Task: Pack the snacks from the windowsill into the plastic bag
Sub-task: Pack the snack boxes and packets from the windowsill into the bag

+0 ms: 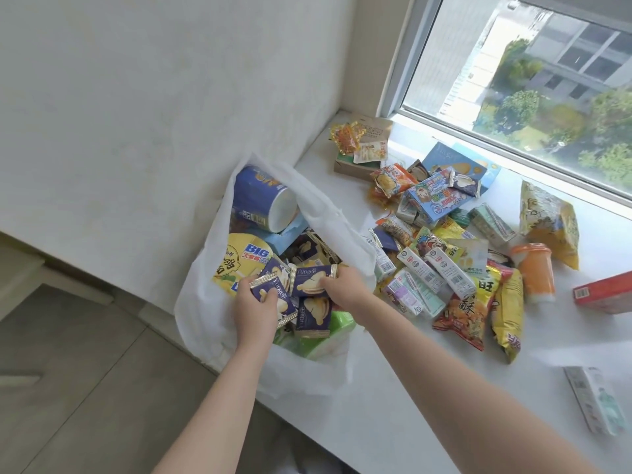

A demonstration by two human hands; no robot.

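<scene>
both hands are inside the mouth of the white plastic bag [205, 302], which sits at the left edge of the windowsill [393, 388]. the left hand [254, 307] grips a dark blue biscuit packet [273, 292] by its end, fingers curled round it. the right hand [342, 285] pinches another dark blue packet [313, 280] at its right edge. more of these packets lie in the bag beside a yellow noodle bowl [236, 265], a blue tub [260, 200] lying on its side and something green [328, 333]. well apart on the sill, near the window [547, 80], lies a heap of snacks [444, 261]: small cartons, yellow and red bags, an orange cup [533, 271], a blue box [434, 196].
</scene>
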